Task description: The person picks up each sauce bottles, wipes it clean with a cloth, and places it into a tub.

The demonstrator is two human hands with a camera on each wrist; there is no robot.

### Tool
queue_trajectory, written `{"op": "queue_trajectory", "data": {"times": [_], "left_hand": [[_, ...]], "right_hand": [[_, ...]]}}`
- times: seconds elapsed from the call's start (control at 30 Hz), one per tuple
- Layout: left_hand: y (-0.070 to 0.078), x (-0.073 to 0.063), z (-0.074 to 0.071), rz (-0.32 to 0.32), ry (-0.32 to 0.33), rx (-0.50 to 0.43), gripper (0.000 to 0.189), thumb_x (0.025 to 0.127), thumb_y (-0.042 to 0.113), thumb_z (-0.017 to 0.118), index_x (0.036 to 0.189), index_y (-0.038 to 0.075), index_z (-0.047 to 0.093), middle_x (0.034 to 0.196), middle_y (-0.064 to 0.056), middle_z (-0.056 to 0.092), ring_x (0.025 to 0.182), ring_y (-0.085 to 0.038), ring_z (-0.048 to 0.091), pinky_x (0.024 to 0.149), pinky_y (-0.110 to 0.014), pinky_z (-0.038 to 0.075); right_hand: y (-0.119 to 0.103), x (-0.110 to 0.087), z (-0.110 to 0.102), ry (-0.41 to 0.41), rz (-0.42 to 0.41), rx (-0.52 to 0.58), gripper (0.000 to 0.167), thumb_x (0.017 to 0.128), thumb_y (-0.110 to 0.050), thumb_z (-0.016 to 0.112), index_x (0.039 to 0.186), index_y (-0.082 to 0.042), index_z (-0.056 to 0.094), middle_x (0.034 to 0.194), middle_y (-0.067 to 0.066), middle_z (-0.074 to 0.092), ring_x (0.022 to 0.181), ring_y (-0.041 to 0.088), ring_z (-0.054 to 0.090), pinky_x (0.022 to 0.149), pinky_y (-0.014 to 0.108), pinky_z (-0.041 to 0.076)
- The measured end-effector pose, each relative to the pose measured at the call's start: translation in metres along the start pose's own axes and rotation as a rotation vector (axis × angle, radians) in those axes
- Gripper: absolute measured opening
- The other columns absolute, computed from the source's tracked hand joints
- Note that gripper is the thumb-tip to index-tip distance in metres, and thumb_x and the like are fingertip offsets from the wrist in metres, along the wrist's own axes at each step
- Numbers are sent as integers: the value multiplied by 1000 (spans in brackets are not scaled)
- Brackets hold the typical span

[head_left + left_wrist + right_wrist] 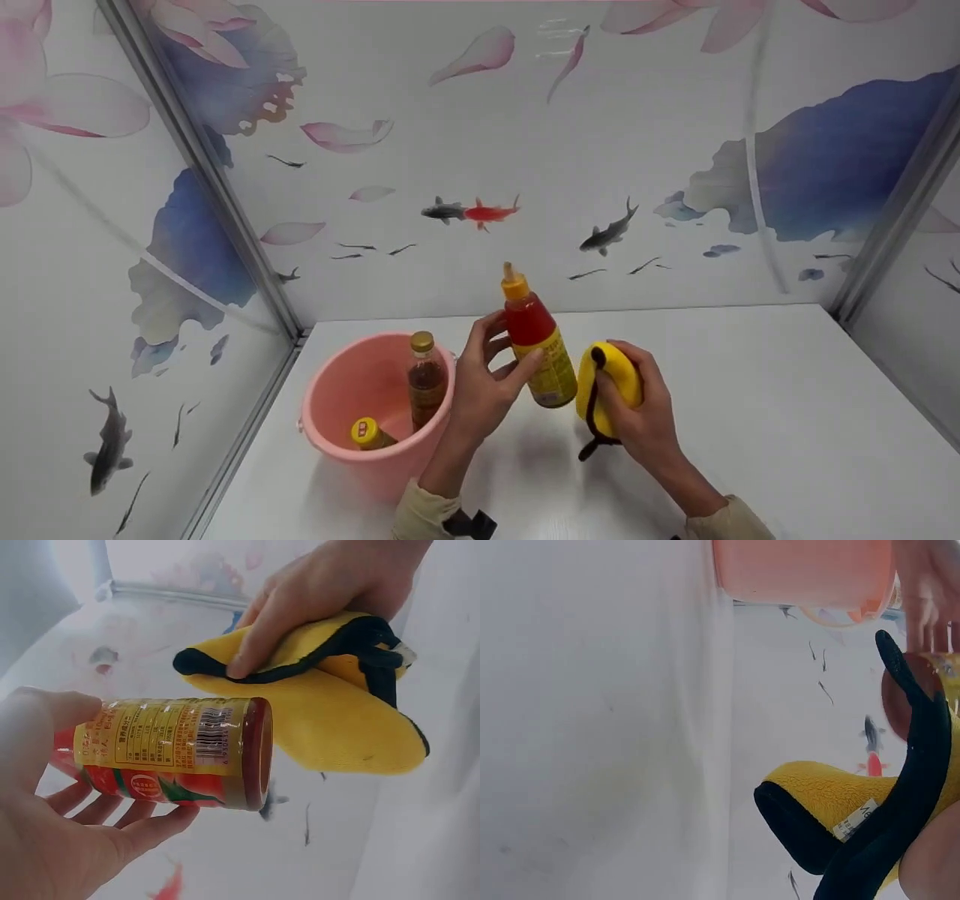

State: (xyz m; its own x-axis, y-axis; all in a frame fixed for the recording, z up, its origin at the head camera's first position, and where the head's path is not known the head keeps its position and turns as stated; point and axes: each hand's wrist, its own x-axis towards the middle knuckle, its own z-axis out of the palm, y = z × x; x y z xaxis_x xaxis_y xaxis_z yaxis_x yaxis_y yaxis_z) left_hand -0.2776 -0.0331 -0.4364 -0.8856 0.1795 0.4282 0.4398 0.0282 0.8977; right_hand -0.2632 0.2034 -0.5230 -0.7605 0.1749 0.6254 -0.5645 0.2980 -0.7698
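My left hand (484, 382) grips a red sauce bottle (551, 367) with a yellow cap and nozzle, tilted and held above the table. Its yellow label (161, 735) with a barcode faces the left wrist camera. In my right hand (649, 412) is a folded yellow cloth (626, 379) with black edging, pinched between thumb and fingers just right of the bottle's base. From the left wrist, the cloth (352, 720) hangs partly behind the bottle's bottom end. A white tag (855, 820) shows on the cloth in the right wrist view.
A pink bucket (322, 442) stands at the left of the white table (765, 420). Inside it are a dark sauce bottle (426, 382) with a gold cap and a yellow-capped container (367, 433). Printed panels (465, 150) wall the table's back and sides.
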Motion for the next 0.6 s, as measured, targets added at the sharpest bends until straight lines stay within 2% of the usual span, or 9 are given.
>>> {"op": "queue_trajectory", "data": {"times": [0.33,0.47,0.6], "left_hand": [[44,-20,-46,38,82,44,73,93,28,87,155,27,48,155,4,56,141,-26,60,105,-50,62],[52,-24,-70,51,133,89,71,94,27,87,154,27,50,152,4,58,140,-24,61,106,-49,61],[52,-29,-93,77,188,110,69,94,18,86,154,23,51,150,3,59,139,-23,63,106,-45,61]], "right_hand": [[6,1,-17,20,14,-25,53,99,0,75,147,-13,60,131,1,65,103,17,60,87,18,56],[8,-1,-20,22,28,-39,53,99,0,75,147,-14,60,131,0,65,103,16,61,87,18,56],[9,-2,-21,15,51,-45,51,100,-3,76,147,-14,59,131,-1,64,104,17,61,87,18,56]]}}
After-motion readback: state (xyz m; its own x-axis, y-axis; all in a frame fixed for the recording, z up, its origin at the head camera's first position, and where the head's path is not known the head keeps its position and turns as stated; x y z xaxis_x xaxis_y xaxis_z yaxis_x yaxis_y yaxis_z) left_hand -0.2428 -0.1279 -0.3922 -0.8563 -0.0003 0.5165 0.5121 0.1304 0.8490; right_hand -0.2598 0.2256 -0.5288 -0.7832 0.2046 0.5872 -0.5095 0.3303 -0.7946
